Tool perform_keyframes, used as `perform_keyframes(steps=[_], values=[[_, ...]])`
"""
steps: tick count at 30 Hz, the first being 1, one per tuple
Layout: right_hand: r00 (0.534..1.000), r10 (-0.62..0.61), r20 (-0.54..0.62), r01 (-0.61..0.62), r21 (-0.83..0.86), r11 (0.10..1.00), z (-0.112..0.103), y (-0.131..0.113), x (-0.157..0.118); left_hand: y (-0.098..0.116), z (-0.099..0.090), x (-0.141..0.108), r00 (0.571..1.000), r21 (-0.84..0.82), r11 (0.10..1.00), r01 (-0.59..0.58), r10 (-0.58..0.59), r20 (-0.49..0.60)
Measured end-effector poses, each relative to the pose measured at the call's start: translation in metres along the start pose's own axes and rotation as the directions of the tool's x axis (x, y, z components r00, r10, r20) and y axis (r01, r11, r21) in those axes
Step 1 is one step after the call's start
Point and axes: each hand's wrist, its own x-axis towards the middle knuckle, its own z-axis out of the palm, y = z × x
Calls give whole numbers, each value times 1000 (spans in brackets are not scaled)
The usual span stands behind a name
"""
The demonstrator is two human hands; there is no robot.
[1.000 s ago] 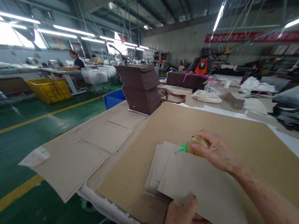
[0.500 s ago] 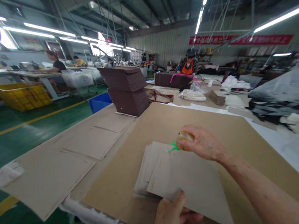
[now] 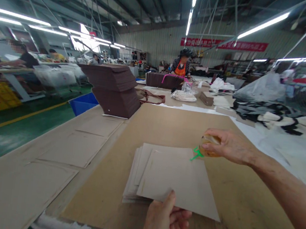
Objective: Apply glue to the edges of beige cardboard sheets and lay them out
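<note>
My left hand pinches the near edge of the top grey-beige card sheet, thumb above and fingers beneath. Under that sheet lies a small, slightly fanned stack of like sheets, showing at its left side. My right hand is closed around an amber, rounded, translucent object, whose exact kind I cannot make out. A bright green, stringy piece sticks out from its lower left, over the far right corner of the top sheet. Whether it touches the sheet is unclear.
A brown board covers the table under the stack. More card sheets lie along the left edge. A tall dark-brown stack stands at the far left, beside a blue bin. Black and white fabric is heaped right; a co-worker is behind.
My right hand has moved right along the far edge of the top sheet with the amber object. My left hand keeps its pinch. The view has turned slightly to the right.
</note>
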Motion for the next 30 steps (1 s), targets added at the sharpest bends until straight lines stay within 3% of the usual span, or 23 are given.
perform_keyframes(steps=[11,14,19,23,30], values=[[980,-197,-30,197,-7,980,44,-57,40,5,4,-7,996,56,998,-20,25,-81],[984,-177,-11,177,-21,984,34,-48,33,5,3,-5,998,61,998,-20,24,-64],[1000,-12,-5,11,-76,997,5,-2,-2,3,2,-3,997,50,998,-27,31,-75],[997,68,-22,-70,-100,992,-4,24,-21,4,4,-5,996,46,998,-33,37,-79],[998,44,-37,-48,-96,994,3,10,-18,2,4,-4,993,60,997,-55,61,-100]])
